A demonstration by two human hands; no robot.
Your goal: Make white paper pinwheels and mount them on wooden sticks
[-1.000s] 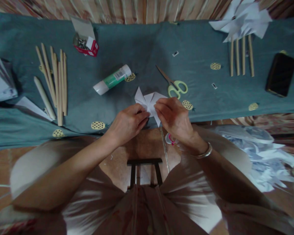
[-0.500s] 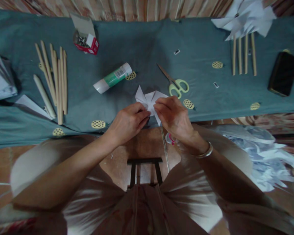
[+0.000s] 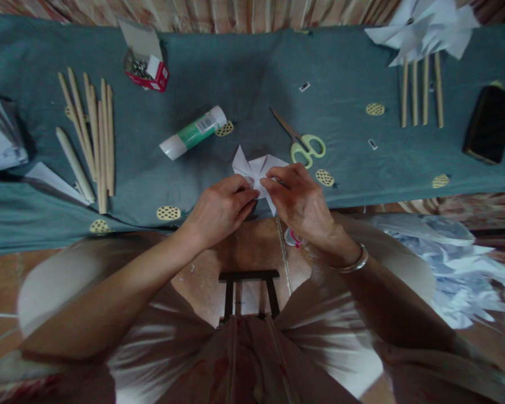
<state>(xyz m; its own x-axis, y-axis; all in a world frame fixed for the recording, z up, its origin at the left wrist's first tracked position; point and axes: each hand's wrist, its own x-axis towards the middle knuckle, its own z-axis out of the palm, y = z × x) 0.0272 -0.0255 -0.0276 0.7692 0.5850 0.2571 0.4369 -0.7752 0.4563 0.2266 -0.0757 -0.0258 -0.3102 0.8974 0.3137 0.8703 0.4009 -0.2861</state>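
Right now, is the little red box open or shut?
Open: the red box has its flap lifted, and shiny metal bits show inside.

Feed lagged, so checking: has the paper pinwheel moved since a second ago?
No. The paper pinwheel sits as before, between glue stick and scissors.

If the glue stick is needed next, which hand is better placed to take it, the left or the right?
Probably the left. The left hand lies on the same side as the glue stick. The right hand would have to cross the folded paper that both hands hold.
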